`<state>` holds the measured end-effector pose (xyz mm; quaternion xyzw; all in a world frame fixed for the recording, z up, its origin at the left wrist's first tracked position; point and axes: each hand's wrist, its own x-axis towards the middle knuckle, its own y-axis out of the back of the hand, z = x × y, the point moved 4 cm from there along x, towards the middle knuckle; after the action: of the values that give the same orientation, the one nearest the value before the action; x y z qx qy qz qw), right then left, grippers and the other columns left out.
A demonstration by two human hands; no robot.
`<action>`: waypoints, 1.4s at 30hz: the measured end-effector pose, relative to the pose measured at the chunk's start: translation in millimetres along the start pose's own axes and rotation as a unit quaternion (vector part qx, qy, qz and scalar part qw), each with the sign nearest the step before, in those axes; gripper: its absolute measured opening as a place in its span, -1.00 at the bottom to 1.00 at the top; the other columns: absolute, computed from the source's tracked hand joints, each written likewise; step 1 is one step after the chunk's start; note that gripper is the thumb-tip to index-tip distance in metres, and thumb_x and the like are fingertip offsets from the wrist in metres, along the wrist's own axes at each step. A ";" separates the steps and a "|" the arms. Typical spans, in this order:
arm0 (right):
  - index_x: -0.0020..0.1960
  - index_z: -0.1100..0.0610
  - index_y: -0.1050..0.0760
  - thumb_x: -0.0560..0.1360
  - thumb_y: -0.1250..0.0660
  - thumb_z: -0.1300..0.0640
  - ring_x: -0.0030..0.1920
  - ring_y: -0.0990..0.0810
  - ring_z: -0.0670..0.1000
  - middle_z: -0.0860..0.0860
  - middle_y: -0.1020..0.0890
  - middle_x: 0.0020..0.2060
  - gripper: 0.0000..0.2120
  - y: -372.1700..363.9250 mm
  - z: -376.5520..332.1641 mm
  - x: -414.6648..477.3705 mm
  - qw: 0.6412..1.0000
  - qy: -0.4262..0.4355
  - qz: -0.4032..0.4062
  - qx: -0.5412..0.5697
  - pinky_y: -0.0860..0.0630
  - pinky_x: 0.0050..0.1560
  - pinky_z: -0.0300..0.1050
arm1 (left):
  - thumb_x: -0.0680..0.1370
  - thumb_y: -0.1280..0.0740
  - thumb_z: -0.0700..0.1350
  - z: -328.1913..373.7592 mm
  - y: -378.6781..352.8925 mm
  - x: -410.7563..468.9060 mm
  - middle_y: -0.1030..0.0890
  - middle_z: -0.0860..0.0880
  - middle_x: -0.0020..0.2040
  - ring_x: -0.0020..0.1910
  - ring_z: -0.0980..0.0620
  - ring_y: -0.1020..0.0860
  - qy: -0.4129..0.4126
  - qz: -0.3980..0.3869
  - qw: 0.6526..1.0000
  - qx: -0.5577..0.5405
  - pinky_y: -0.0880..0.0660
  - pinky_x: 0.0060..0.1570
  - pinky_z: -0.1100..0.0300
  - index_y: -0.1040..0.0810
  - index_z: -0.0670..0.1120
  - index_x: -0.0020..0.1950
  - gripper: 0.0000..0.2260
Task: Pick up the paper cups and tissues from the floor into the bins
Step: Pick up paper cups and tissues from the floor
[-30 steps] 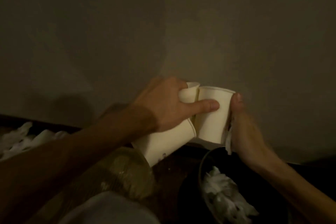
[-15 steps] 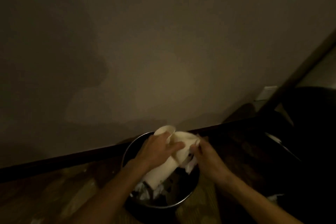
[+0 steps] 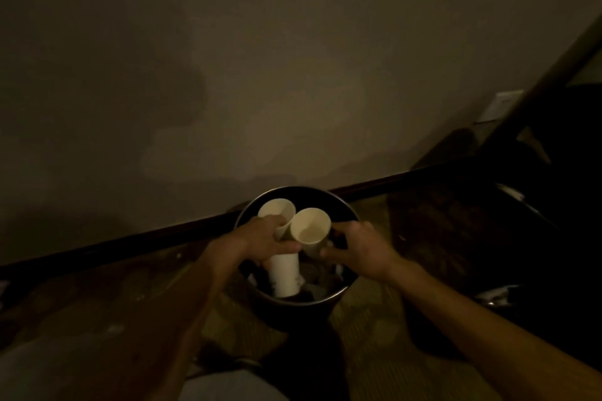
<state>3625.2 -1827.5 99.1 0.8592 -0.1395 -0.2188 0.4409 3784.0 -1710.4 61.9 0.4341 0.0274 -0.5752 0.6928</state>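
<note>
A round dark bin [image 3: 348, 207] with a shiny rim stands on the floor against the wall. Both hands are over its mouth. My left hand [image 3: 260, 242] grips a long stack of white paper cups [image 3: 285, 273], whose lower end reaches down into the bin and whose open mouth points up at me. Beside it, my right hand [image 3: 360, 247] holds a single paper cup [image 3: 311, 227] between thumb and fingers, mouth up, touching the stack. Crumpled tissues [image 3: 314, 288] lie dimly at the bottom of the bin.
The room is very dim. A plain wall with a dark baseboard [image 3: 130, 242] runs behind the bin. A wall socket [image 3: 501, 106] sits at the right, beside dark furniture [image 3: 560, 172]. Something pale [image 3: 498, 295] lies on the floor at the right.
The hands have carried the cups from up against the wall down over the bin. The cups now stand more upright, mouths toward me, the stack's end inside the bin.
</note>
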 end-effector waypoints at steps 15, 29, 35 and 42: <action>-0.20 -0.01 -0.42 0.44 -0.38 0.01 -0.31 -0.53 -0.14 -0.09 -0.56 -0.37 -0.85 3.4 -136.2 9.7 0.968 0.155 0.107 0.164 -0.45 -0.30 -0.05 | 0.60 -0.29 -0.01 36.9 116.8 -117.4 -0.27 0.08 -0.38 -0.39 0.08 -0.28 -0.062 0.211 0.922 0.320 -0.35 -0.18 0.12 -0.21 0.00 -0.36 -0.61; 0.03 -0.03 -0.43 0.52 -0.35 -0.04 -0.15 -0.52 -0.13 -0.15 -0.51 -0.16 -0.84 -169.2 -426.7 -1.8 0.868 0.434 -0.180 0.158 -0.52 -0.21 -0.16 | 0.54 -0.34 0.13 -183.2 148.9 -430.0 -0.41 0.13 -0.41 -0.33 0.22 -0.50 0.252 0.291 0.891 0.239 -0.32 -0.34 0.33 -0.40 0.12 -0.33 -0.72; 0.14 0.01 -0.48 0.56 -0.29 -0.11 -0.21 -0.46 -0.15 -0.12 -0.49 -0.15 -0.74 -251.0 -473.1 14.5 0.819 0.455 -0.331 -0.116 -0.34 -0.31 -0.20 | 0.58 -0.31 0.08 -325.0 80.6 -443.6 -0.52 0.08 -0.30 -0.32 0.16 -0.49 0.304 0.282 0.908 0.063 -0.45 -0.23 0.17 -0.44 0.10 -0.32 -0.73; 0.29 0.11 -0.47 0.58 -0.29 0.00 0.22 -0.51 0.08 0.08 -0.55 0.24 -0.67 -402.6 -489.6 26.3 0.757 0.434 -0.410 -0.267 -0.36 -0.01 -0.18 | 0.61 -0.29 0.07 -458.7 -16.3 -444.4 -0.58 0.12 -0.12 -0.18 0.21 -0.54 0.344 0.257 0.901 -0.055 -0.47 -0.17 0.21 -0.55 0.09 -0.06 -0.89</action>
<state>3911.1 -1267.4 15.2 0.6847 0.4965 -0.0110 0.5335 3832.6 -1075.7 6.2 0.5578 0.1830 -0.1896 0.7870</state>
